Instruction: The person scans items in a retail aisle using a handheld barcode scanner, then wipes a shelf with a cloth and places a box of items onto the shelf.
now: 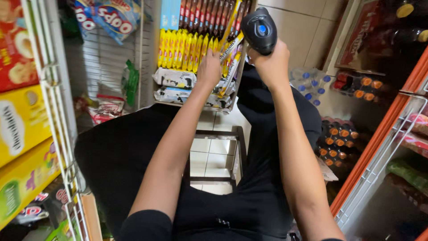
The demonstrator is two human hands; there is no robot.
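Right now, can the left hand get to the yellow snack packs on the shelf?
Probably yes: the left hand already touches the yellow snack packs, with nothing between them. The right hand holds the black scanner.

I saw a rack of snack bars [191, 44] straight ahead, with boxes [174, 78] stacked below it. My left hand [209, 67] touched the bars; my right hand [270, 64], just beside it, held a scanner [260, 29] above. Cartons [20, 120] filled the shelf at left; bottles [339, 143] sat on the floor at right.
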